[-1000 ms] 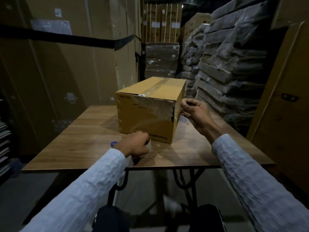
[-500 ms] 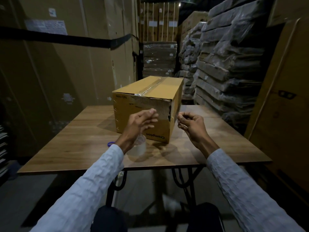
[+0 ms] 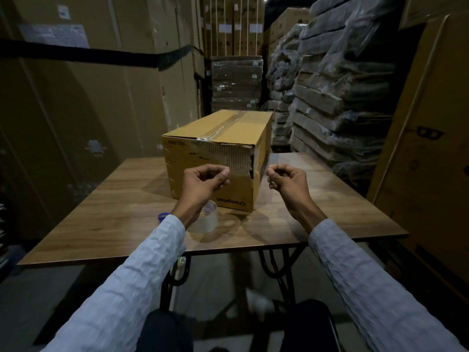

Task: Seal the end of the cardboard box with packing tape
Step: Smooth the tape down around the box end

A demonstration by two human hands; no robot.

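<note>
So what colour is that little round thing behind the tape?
Blue cap, seen in the head view.

A cardboard box (image 3: 218, 158) stands on the wooden bench (image 3: 114, 212), its near end torn along the upper edge, clear tape running along its top. Both hands hang in front of that end, fingers curled: left hand (image 3: 205, 182), right hand (image 3: 286, 182). A clear tape roll (image 3: 204, 221) sits on the bench under the left wrist, a small blue cap (image 3: 162, 216) beside it.

Single head-worn wide-angle view, facing forward and down. Sleeves reach in from the bottom edge; counter (image 3: 106, 224) near, cardboard box (image 3: 215, 158) mid-frame, stacked goods (image 3: 342, 85) farther behind.
</note>
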